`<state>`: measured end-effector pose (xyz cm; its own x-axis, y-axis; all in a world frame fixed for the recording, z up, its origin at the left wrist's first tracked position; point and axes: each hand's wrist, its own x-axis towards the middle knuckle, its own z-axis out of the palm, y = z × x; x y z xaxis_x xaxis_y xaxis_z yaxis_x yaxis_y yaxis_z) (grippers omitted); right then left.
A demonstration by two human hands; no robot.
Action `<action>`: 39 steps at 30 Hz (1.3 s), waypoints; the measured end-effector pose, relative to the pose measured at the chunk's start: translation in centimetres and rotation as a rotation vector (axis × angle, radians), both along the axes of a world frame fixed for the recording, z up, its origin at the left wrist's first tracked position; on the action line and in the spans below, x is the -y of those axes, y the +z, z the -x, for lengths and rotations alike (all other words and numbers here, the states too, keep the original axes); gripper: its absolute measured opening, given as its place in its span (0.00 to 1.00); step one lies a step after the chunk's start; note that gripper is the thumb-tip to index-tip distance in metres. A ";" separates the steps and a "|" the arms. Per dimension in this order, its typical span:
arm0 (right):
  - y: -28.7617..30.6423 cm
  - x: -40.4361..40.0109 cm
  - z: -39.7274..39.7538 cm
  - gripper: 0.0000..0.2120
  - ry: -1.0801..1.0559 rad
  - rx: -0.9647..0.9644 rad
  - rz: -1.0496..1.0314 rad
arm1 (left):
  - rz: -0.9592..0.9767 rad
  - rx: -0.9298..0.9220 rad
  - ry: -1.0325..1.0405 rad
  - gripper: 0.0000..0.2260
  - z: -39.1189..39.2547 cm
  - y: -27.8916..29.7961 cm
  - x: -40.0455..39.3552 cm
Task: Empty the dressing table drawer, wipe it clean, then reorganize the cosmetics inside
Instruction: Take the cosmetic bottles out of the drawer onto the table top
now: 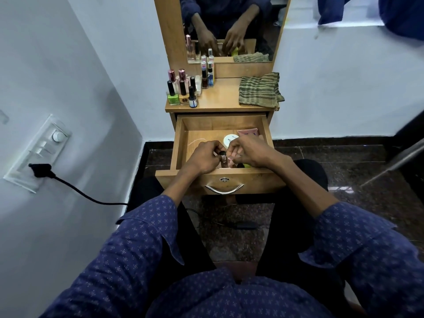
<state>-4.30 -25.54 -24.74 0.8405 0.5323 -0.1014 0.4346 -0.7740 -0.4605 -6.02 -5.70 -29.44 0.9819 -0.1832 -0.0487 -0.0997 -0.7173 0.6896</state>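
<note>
The drawer (pixel 180 143) stands pulled out below the front edge of the dressing table top (pixel 226 99). On the top, a cluster of bottles (pixel 183 90) fills the left side, from the front left corner back toward the mirror (pixel 229 28); a folded cloth (pixel 260 90) lies at the right edge. In the drawer, a round tub (pixel 229 140) and a flat case (pixel 249 133) sit toward the back right. Both hands, left hand (pixel 204 158) and right hand (pixel 251 152), meet over a small bottle (pixel 223 157) near the drawer's front edge.

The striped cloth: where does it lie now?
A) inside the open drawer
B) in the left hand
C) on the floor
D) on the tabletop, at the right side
D: the striped cloth lies folded on the right of the tabletop, above the open drawer.
</note>
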 end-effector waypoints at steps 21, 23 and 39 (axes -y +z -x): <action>4.0 0.6 -3.9 0.06 -0.116 0.122 -0.341 | -0.126 0.470 0.080 0.13 -1.1 5.3 -0.6; 4.8 0.2 -4.7 0.07 -0.127 0.170 -0.349 | -0.181 0.533 0.077 0.13 -2.2 7.0 -0.9; 9.5 -4.8 -13.6 0.08 -0.235 0.384 -0.307 | -0.428 0.434 0.056 0.06 -14.4 15.9 -3.4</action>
